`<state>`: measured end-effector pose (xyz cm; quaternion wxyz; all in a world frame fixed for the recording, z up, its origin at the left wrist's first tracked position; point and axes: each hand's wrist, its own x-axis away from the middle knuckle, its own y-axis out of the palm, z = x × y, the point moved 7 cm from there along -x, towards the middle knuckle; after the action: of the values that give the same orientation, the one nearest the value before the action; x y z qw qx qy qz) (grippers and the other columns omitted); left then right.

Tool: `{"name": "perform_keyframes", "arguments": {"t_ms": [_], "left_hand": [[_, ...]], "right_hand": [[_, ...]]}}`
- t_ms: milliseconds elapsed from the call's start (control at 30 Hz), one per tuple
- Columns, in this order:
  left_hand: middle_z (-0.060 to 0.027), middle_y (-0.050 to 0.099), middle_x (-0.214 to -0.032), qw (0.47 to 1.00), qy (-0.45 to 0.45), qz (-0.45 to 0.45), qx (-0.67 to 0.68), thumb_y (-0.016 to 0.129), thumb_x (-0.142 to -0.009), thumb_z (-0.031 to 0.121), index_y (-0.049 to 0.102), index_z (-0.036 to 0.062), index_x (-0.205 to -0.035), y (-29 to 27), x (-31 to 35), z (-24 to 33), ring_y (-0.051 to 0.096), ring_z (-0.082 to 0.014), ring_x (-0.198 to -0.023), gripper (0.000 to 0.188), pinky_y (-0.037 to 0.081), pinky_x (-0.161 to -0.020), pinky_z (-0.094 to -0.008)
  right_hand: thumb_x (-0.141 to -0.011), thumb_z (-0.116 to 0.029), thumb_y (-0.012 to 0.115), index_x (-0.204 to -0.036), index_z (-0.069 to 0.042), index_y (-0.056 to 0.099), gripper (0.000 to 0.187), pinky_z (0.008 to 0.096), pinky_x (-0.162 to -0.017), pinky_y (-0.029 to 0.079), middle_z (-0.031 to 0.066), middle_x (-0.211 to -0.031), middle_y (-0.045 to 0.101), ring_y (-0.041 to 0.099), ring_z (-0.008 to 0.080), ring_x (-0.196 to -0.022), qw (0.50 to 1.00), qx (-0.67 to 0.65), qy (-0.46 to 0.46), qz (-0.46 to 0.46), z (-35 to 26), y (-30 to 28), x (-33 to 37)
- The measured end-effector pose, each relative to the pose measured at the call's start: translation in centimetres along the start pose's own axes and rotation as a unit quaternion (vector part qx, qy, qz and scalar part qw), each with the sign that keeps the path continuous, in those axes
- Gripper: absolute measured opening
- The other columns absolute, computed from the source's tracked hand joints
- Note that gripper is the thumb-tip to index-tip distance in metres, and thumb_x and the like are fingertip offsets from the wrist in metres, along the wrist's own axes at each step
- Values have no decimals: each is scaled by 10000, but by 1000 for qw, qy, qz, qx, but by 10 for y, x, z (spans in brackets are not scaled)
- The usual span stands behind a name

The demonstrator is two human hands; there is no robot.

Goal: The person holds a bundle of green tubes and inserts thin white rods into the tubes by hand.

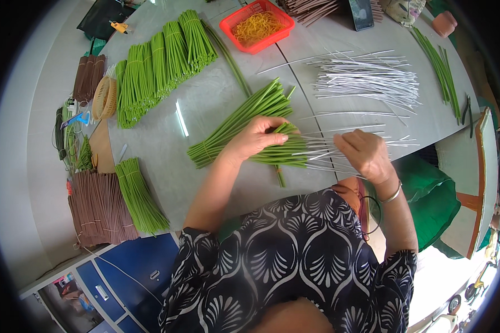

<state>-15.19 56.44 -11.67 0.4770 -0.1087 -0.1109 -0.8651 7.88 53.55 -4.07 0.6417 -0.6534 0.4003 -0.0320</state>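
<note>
My left hand (256, 139) is closed over a bunch of thin green stems (283, 154) near the table's front edge, its thumb lying across the top. White wires (323, 151) stick out to the right from the ends of these stems. My right hand (363, 154) pinches among the wires, its fingertips together on a wire; exactly how many it grips is hidden. Under and behind my left hand lies a bigger tied bundle of green stems (205, 149). A loose pile of white wires (366, 80) rests beyond my right hand.
Tied green bundles (166, 55) line the far left. A red basket (256, 46) of yellow rubber bands stands at the back. Brown bundles (99, 208) and another green bundle (141, 194) lie at left. Pliers (468, 115) and loose green stems (440, 69) lie at right.
</note>
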Motion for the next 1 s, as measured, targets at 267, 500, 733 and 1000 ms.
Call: {"name": "perform_keyframes", "arguments": {"t_ms": [267, 500, 733, 1000], "left_hand": [[2, 718, -998, 998, 6, -55, -14, 699, -974, 81, 719, 9, -1179, 5, -5, 0, 631, -65, -889, 218, 519, -828, -246], [31, 680, -942, 999, -3, 12, 42, 705, -983, 114, 722, 29, -1185, -5, 4, 8, 592, -46, -838, 220, 502, -772, -233], [54, 632, -855, 999, 22, 25, 5, 708, -981, 99, 710, 25, -1239, -10, 3, 7, 559, -29, -799, 268, 478, -732, -214], [50, 645, -878, 1000, -1, 19, 18, 708, -972, 70, 720, 16, -1208, -4, -1, 6, 571, -30, -808, 243, 489, -741, -216]], "right_hand": [[-699, -73, 696, -1067, -1, 692, 376, 329, -553, 513, 56, -883, 666, 643, 205, -702, 999, -46, -24, 16, -18, 34, -15], [-715, -133, 674, -1088, -6, 691, 394, 347, -607, 522, 60, -898, 663, 656, 208, -767, 991, 6, 3, 137, -13, 22, -20], [-704, -35, 705, -1103, 5, 707, 402, 317, -569, 515, 51, -861, 672, 621, 190, -681, 992, 27, 38, 121, -9, 22, -24], [-705, -96, 680, -1100, -13, 691, 404, 305, -557, 509, 29, -857, 630, 588, 175, -682, 995, 36, 24, 87, -8, 30, -19]]}}
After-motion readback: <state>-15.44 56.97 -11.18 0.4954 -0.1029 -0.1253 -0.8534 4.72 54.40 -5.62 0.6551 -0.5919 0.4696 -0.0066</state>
